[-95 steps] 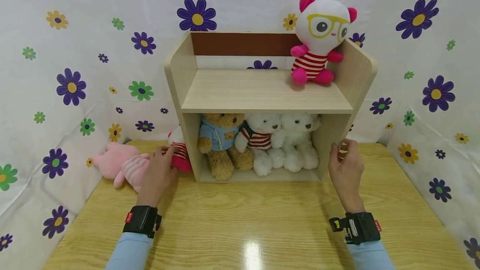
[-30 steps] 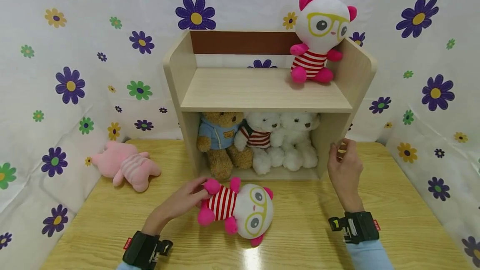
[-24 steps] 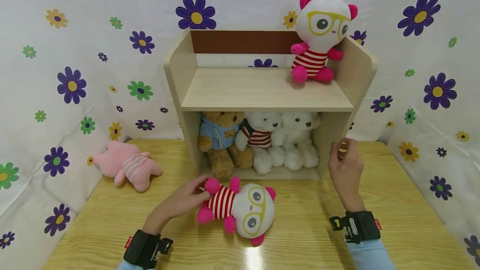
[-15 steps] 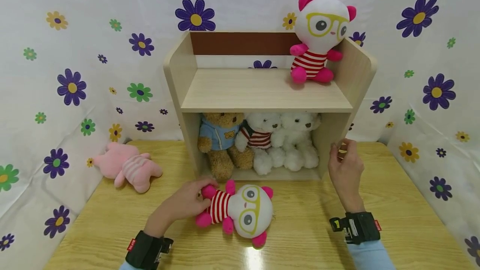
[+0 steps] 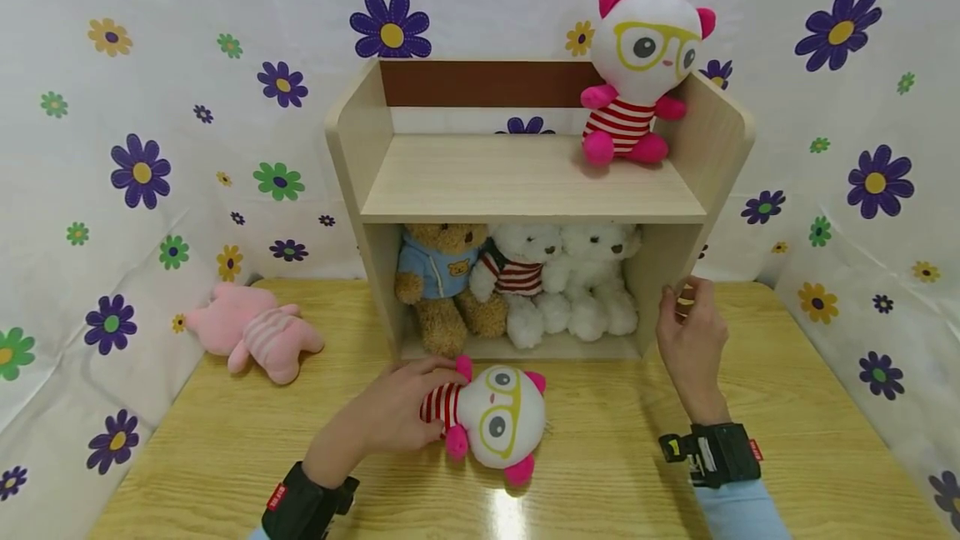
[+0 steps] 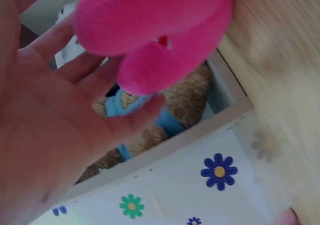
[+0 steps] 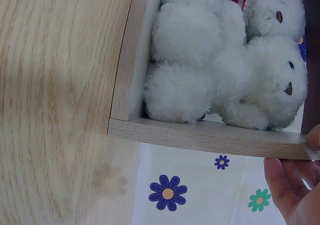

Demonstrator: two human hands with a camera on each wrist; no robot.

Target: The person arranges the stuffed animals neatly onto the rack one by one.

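Observation:
A plush panda (image 5: 487,415) with yellow glasses, pink ears and a red-striped body lies face up on the table before the shelf. My left hand (image 5: 393,411) covers its lower body, thumb and fingers on either side of the stripes. In the left wrist view its pink legs (image 6: 150,22) hang over the palm. My right hand (image 5: 693,348) pinches the front edge of the shelf's right side panel; in the right wrist view the thumb lies inside the panel (image 7: 210,140) and the fingers outside. The wooden shelf (image 5: 532,182) stands upright.
A second plush panda (image 5: 633,82) sits at the right of the upper shelf. Below sit a brown bear (image 5: 442,282) in a blue hoodie and two white bears (image 5: 596,282). A pink plush pig (image 5: 258,332) lies at the table's left. Flowered cloth hangs behind.
My left hand has brought the panda from beside the shelf's left side to the front, then slid its hold from the legs to the striped body. My right hand stays at the panel.

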